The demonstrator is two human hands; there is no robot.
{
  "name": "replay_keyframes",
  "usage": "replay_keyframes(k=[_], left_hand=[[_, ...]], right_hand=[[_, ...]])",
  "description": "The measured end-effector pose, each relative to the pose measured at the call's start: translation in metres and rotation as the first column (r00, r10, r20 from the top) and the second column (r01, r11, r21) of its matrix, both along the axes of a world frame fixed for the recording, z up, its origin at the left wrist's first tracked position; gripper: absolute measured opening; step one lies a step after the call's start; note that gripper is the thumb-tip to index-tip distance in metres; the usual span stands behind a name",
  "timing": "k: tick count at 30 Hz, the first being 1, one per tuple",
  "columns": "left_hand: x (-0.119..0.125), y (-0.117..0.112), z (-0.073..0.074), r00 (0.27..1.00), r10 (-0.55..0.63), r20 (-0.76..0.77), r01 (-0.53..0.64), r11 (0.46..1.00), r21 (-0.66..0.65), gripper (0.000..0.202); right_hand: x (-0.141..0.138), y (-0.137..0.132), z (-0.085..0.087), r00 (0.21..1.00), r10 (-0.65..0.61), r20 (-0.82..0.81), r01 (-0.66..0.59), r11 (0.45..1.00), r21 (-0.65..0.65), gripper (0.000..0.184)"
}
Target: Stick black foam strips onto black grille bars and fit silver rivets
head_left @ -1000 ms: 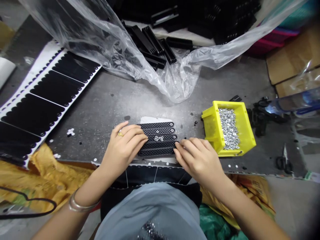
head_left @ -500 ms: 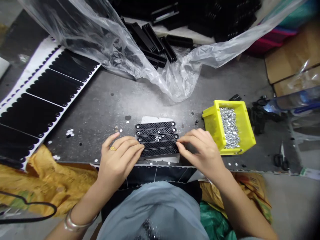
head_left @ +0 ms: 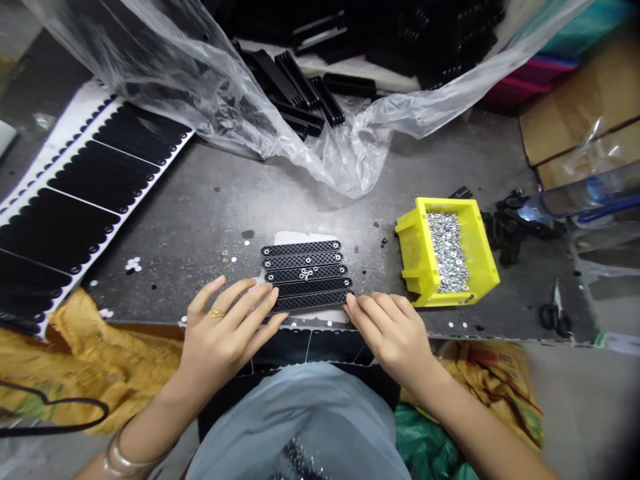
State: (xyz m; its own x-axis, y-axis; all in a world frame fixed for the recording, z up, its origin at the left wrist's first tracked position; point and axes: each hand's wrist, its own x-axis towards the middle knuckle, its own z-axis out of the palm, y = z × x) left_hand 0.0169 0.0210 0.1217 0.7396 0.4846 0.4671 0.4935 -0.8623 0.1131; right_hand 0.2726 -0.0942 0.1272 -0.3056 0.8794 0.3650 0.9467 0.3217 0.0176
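Observation:
Several black strips with a crosshatched surface (head_left: 305,287) lie side by side on a white sheet (head_left: 295,237) near the table's front edge. Small metal nuts show at many of the strip ends, and a few loose nuts (head_left: 306,273) sit mid-strip. My left hand (head_left: 225,330), a ring on one finger, has its fingers spread, the tips touching the left ends of the lower strips. The fingers of my right hand (head_left: 393,333) are pressed together at the right end of the lowest strip; whatever is under their tips is hidden.
A yellow bin (head_left: 480,253) of small metal nuts (head_left: 447,250) stands to the right, with scissors (head_left: 556,313) beyond. Clear plastic sheeting (head_left: 345,160) and black parts (head_left: 300,87) spread across the back. A die-cut black sheet (head_left: 80,207) lies left.
My right hand has shifted from the second-lowest strip's right end to the lowest one, and a nut now shows where it was. My left hand has moved slightly down, its fingers wider apart.

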Motion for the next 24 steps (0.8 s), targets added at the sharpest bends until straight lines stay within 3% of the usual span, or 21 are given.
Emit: replay_keyframes(k=[5, 10, 17, 21, 24], left_hand=[[0.028, 0.007, 0.001, 0.996, -0.021, 0.085, 0.033, 0.990, -0.135, 0.021], [0.041, 0.020, 0.001, 0.995, -0.046, 0.088, 0.059, 0.987, -0.151, 0.010], [0.039, 0.032, 0.000, 0.994, -0.096, 0.052, 0.105, 0.976, -0.193, 0.017], [0.032, 0.039, 0.000, 0.992, -0.104, 0.078, 0.119, 0.967, -0.226, 0.014], [0.019, 0.040, 0.001, 0.992, -0.006, 0.129, 0.042, 0.960, -0.277, 0.023]], right_hand=[[0.010, 0.009, 0.000, 0.988, -0.005, -0.152, -0.007, 0.997, -0.074, 0.008], [0.014, 0.025, 0.001, 0.880, -0.183, -0.438, 0.062, 0.959, -0.276, 0.015], [-0.027, 0.062, -0.005, 0.918, -0.141, -0.372, 0.068, 0.977, -0.204, 0.013], [-0.026, 0.058, -0.001, 0.911, -0.117, -0.396, 0.039, 0.979, -0.199, 0.009], [-0.034, 0.050, 0.001, 0.905, -0.010, -0.425, -0.062, 0.986, -0.156, 0.011]])
